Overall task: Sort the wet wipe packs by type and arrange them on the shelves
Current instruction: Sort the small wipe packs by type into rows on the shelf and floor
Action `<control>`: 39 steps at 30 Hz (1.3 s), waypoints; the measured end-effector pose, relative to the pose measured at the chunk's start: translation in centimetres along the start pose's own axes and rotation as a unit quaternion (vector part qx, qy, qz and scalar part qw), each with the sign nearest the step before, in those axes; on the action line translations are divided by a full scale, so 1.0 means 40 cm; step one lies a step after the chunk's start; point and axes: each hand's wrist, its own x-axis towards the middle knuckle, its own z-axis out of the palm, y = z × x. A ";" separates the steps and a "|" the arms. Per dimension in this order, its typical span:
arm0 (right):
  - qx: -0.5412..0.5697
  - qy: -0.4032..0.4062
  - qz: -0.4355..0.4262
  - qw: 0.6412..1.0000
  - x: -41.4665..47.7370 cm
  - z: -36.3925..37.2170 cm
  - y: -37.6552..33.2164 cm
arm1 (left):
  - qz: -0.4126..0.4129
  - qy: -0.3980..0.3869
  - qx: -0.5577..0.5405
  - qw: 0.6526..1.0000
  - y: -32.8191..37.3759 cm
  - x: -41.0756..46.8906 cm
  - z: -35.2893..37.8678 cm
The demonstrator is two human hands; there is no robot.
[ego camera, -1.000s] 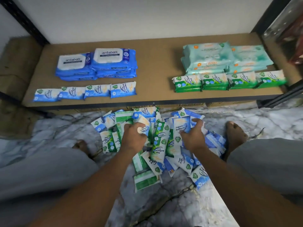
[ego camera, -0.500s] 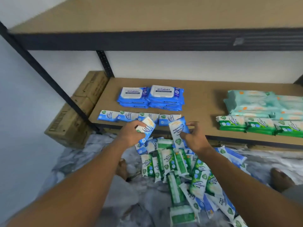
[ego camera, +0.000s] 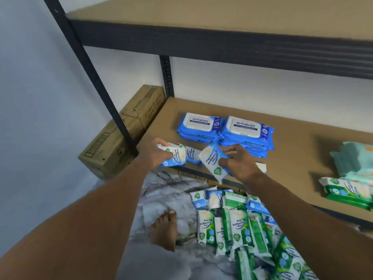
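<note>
Curling fingers grip 2 glossy blue-and-white sachets at frame centre: left hand (ego camera: 153, 156) holds the left wipe pack (ego camera: 175, 157), right hand (ego camera: 240, 164) the tilted right wipe pack (ego camera: 212, 158), over the matte fibreboard shelf (ego camera: 292, 150) edge, below 2 antabax stacks (ego camera: 248, 134).

Both arms stretched fwd, forearms bare. L hand (ego camera: 154, 156) has fingers curled round a blue pack (ego camera: 175, 157); R hand (ego camera: 241, 165) pinches a 2nd blue pack (ego camera: 212, 160). Hands near, not touching.
</note>
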 end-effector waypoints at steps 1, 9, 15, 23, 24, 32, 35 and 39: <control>-0.006 -0.008 0.003 1.000 0.023 0.013 -0.004 | 0.001 0.008 -0.010 1.000 -0.012 0.025 -0.008; 0.057 -0.023 0.050 0.997 0.165 0.158 0.005 | 0.029 0.080 -0.139 0.987 -0.042 0.159 -0.011; 0.112 0.023 0.049 0.992 0.229 0.234 0.013 | 0.027 0.078 -0.140 0.987 -0.077 0.228 0.014; 0.106 0.099 0.029 0.989 0.274 0.296 0.047 | 0.079 0.094 0.018 0.992 -0.148 0.280 0.029; 0.084 0.114 0.026 0.990 0.277 0.304 0.053 | 0.092 0.094 0.067 0.989 -0.160 0.277 0.037; -0.159 0.180 0.008 0.971 0.257 0.311 0.092 | 0.164 0.135 0.276 0.937 -0.188 0.253 0.075; -0.309 0.194 -0.029 0.931 0.238 0.297 0.097 | 0.164 0.118 0.292 0.935 -0.178 0.254 0.075; -0.504 0.031 -0.144 0.851 0.249 0.265 0.095 | 0.162 0.111 0.287 0.938 -0.174 0.250 0.076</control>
